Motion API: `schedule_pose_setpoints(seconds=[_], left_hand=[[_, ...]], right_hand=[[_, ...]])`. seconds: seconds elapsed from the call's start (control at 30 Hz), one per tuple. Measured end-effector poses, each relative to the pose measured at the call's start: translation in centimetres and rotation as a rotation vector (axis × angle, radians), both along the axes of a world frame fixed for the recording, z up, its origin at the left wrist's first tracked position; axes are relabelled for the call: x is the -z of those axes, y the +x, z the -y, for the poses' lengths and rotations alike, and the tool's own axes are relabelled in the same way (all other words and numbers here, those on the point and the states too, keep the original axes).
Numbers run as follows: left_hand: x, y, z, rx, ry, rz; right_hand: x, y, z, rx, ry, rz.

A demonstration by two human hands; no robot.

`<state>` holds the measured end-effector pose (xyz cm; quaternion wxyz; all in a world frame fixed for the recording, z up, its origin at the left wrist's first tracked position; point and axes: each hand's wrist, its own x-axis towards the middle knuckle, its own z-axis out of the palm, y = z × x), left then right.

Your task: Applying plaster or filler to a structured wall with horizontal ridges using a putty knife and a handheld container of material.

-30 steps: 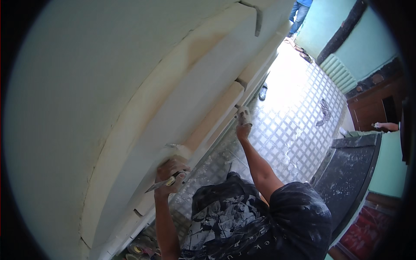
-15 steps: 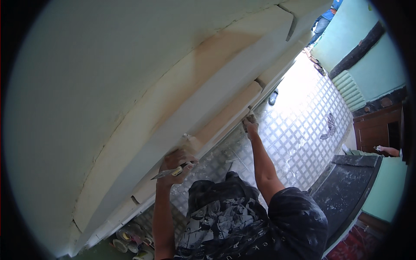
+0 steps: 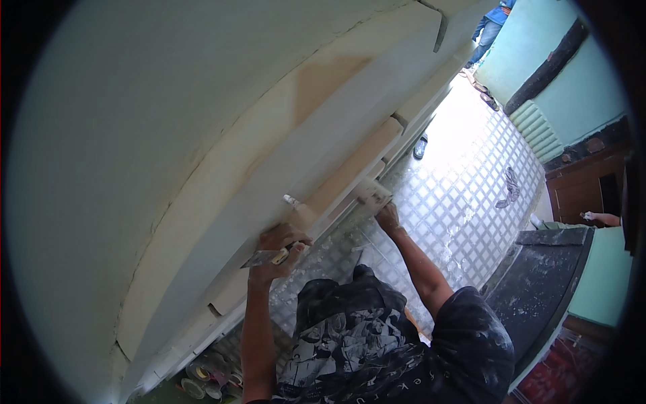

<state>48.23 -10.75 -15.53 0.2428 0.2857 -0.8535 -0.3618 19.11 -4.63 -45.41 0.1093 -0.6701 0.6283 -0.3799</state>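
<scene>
My left hand [image 3: 282, 246] is closed round the pale handle of a putty knife [image 3: 259, 258], its thin metal blade pointing left. It is right beside the stepped wall moulding [image 3: 269, 192]. A small white lump [image 3: 291, 200] shows just beyond the fingers; I cannot tell whether it is filler. My right hand [image 3: 388, 219] reaches farther forward, closed on a broad scraper [image 3: 374, 193]. The scraper's wide, whitish blade lies at the moulding's lower edge. My fingers hide its handle.
A tiled floor [image 3: 464, 195] with white smears runs along the moulding. A dark shoe [image 3: 420, 147] and a crumpled cloth [image 3: 509, 187] lie on it. Tubs [image 3: 195, 387] stand lower left, a dark counter [image 3: 538, 289] at right. A person [image 3: 488, 32] stands far off; another person's hand [image 3: 601, 218] shows at right.
My right hand has turned and drawn slightly back, so the scraper's broad blade now faces into view. My left hand has barely moved. The view has shifted a little.
</scene>
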Motion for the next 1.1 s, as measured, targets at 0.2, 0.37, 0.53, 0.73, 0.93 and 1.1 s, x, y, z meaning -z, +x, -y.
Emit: schedule_pose_setpoints(seconds=[0.2, 0.37, 0.53, 0.73, 0.93, 1.1], left_hand=[[0.6, 0.7, -0.1, 0.022, -0.023, 0.070], [0.6, 1.0, -0.6, -0.074, -0.366, 0.059], [-0.4, 2.6, -4.4, -0.299, 0.510, -0.301], [0.0, 8.1, -13.7, -0.589, 0.507, -0.462], [1.4, 12.4, -17.7, -0.719, 0.424, -0.329], [2.3, 15.3, -19.9, -0.906, 0.539, -0.478]], right_hand=[[0.2, 3.3, -0.7, -0.152, 0.035, -0.102], [-5.8, 9.3, -6.0, -0.539, 0.054, 0.165], [-14.3, 14.2, -9.9, -0.093, 0.424, 1.581], [-22.6, 19.0, -11.8, -0.177, 0.488, 2.102], [-25.6, 24.9, -13.4, -0.230, 0.680, 2.137], [-26.1, 30.1, -14.7, -0.330, 0.518, 1.731]])
